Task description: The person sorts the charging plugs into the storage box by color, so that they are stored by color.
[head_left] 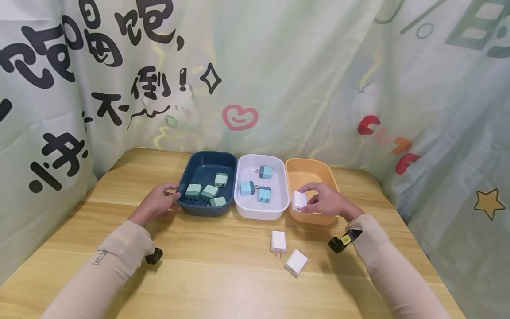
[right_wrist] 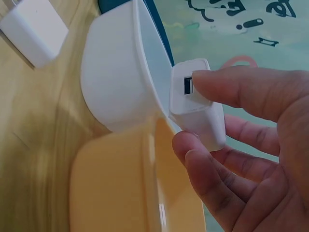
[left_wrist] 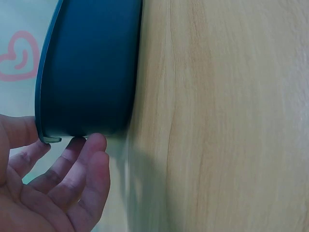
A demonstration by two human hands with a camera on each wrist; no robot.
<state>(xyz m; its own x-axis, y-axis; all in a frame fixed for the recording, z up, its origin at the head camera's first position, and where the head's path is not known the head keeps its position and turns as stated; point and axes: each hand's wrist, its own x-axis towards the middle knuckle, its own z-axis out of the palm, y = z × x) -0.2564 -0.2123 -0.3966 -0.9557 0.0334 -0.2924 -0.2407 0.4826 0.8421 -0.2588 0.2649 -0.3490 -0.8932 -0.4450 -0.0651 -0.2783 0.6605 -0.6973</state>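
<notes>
My right hand (head_left: 324,199) pinches a white USB charger plug (head_left: 299,201) above the near left part of the orange bin (head_left: 312,165). In the right wrist view, the thumb lies beside the USB port of the charger (right_wrist: 195,104). At the left end of the dark blue bin (head_left: 207,210), my left hand (head_left: 158,201) grips the rim, thumb at the edge and fingers against the outer wall (left_wrist: 89,72). Two more white chargers lie on the table: one (head_left: 278,241) in front of the white bin, another (head_left: 296,262) nearer and to the right.
Several pale green chargers (head_left: 209,192) lie in the dark blue bin. The white bin (head_left: 260,214) in the middle holds three light blue chargers (head_left: 264,194). The three bins stand side by side on a wooden table (head_left: 223,274), before a printed curtain (head_left: 287,79).
</notes>
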